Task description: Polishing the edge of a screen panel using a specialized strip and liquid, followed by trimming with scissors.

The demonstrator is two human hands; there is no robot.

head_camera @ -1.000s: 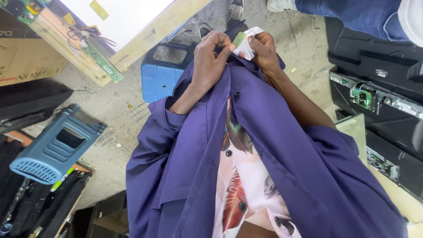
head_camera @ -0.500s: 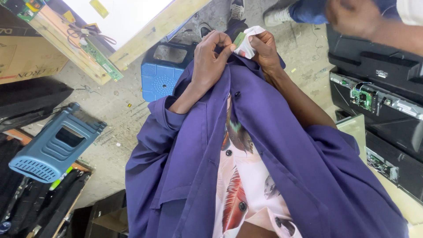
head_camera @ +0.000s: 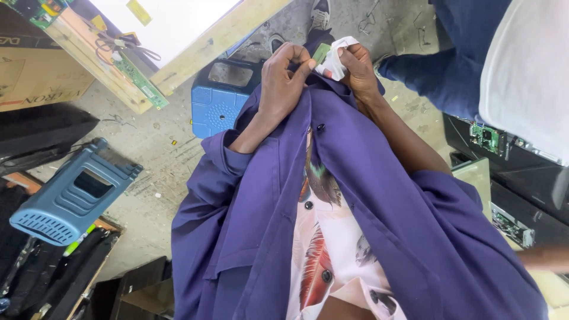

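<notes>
Small green piece (head_camera: 320,53) — thin and flat, perhaps a little circuit part, though it is too small to tell for sure — is held high in front of the person's chest, just above the open collar of the purple work coat (head_camera: 379,195). The left hand (head_camera: 283,77) has its fingers (head_camera: 303,64) closed together, thumb against forefinger, pinching one end of this piece. The right hand (head_camera: 357,70) holds a crumpled white cloth (head_camera: 335,58) with its fingers curled tight around it, and the cloth presses against the other end of the green piece (so the two hands meet at this one small thing). I judge it is kept so close to the eyes because it is tiny, and the pinch leaves its face free for the cloth. Below the hands, on the concrete floor (head_camera: 154,148), stands a blue plastic stool (head_camera: 222,98); a second blue stool (head_camera: 71,198) lies tipped on its side further to the left. A long wooden board (head_camera: 219,38) with a green circuit strip (head_camera: 139,80) leans at the top left. Another person in blue trousers (head_camera: 462,59) stands near on the right — beside dark opened casings (head_camera: 510,172) with circuit boards showing inside.
</notes>
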